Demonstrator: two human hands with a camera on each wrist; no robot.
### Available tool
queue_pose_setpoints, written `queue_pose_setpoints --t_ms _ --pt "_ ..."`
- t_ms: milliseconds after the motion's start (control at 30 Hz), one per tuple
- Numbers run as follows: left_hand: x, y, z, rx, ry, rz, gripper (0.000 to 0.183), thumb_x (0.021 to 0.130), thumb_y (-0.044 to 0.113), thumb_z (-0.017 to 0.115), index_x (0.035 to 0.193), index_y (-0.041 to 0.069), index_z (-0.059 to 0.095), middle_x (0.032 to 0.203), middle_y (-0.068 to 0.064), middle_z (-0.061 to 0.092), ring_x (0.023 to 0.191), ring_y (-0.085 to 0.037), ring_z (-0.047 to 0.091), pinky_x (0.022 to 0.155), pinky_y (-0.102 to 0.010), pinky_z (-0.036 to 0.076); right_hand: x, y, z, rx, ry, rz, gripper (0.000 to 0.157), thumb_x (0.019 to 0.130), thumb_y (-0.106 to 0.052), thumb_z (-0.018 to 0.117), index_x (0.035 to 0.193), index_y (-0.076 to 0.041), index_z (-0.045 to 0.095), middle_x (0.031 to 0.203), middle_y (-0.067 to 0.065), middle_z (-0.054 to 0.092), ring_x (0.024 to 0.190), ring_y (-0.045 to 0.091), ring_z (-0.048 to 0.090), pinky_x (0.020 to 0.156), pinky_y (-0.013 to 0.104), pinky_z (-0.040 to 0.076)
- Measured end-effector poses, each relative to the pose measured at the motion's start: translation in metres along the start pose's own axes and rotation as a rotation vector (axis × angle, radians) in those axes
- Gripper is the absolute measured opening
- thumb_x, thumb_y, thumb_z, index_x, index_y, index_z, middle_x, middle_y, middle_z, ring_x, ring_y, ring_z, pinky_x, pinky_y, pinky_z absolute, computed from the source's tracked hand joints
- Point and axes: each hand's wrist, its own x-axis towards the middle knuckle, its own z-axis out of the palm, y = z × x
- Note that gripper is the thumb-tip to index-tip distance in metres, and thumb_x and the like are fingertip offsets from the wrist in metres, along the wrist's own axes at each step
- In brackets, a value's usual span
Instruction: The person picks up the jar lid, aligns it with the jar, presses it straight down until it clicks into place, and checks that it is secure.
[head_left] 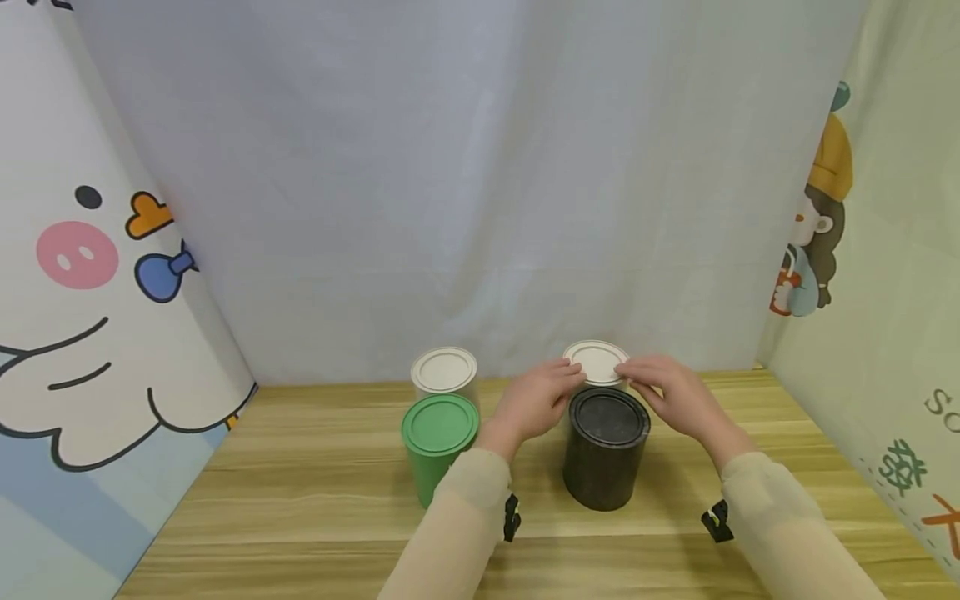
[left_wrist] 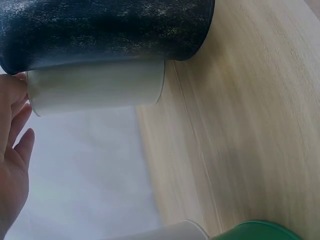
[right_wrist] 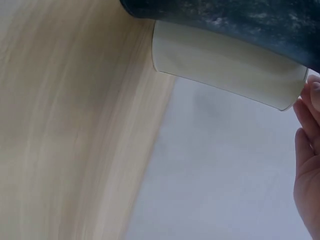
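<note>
Two white cans with white lids stand at the back of the table. My left hand (head_left: 534,398) has its fingertips at the left edge of the right-hand white can's lid (head_left: 596,363). On the opposite edge, the fingertips of my right hand (head_left: 673,395) rest over the rim. Both wrist views show this white can (left_wrist: 95,87) upright on the tabletop, its lid end by the fingers. Directly in front of it stands a scuffed black can (head_left: 604,467), lid on, between my wrists. The green can (head_left: 438,425) is left of my left forearm.
The second white can (head_left: 444,371) stands behind the green one. Beneath everything is a wood-grain table (head_left: 315,475). A pale curtain (head_left: 420,183) hangs along its back edge, with cartoon-printed sheets at both sides.
</note>
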Motion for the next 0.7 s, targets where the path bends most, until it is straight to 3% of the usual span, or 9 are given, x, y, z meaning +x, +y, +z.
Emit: queue_pose_setpoints --t_ms 167,367,700 --pt "-0.0005 0.0008 -0.0013 0.005 -0.036 0.005 0.038 0.097 0.005 0.058 0.134 0.011 0.064 0.140 -0.004 0.057 0.134 -0.021 0.048 0.114 -0.031 0.033 -0.0023 -0.0015 0.0008 -0.019 -0.006 -0.034 0.036 0.075 0.016 0.075 0.107 0.000 0.074 0.106 0.013 0.072 0.099 0.035 0.065 0.086 0.052 0.053" --pt "-0.0009 0.0030 -0.0009 0.032 -0.058 -0.020 0.044 0.095 0.001 0.057 0.137 0.013 0.062 0.143 -0.002 0.055 0.136 -0.019 0.046 0.114 -0.029 0.032 -0.0037 -0.0048 0.0019 -0.024 -0.011 -0.013 0.037 0.076 0.016 0.074 0.109 -0.001 0.074 0.108 0.013 0.071 0.101 0.036 0.065 0.086 0.053 0.053" --pt "-0.0013 0.0046 0.0036 0.048 -0.034 -0.028 0.048 0.090 -0.003 0.057 0.135 0.012 0.063 0.142 -0.002 0.056 0.135 -0.019 0.046 0.114 -0.026 0.029 -0.0065 -0.0049 0.0065 -0.016 0.028 -0.007 0.040 0.075 0.020 0.072 0.109 -0.002 0.073 0.108 0.014 0.070 0.101 0.036 0.065 0.086 0.054 0.052"
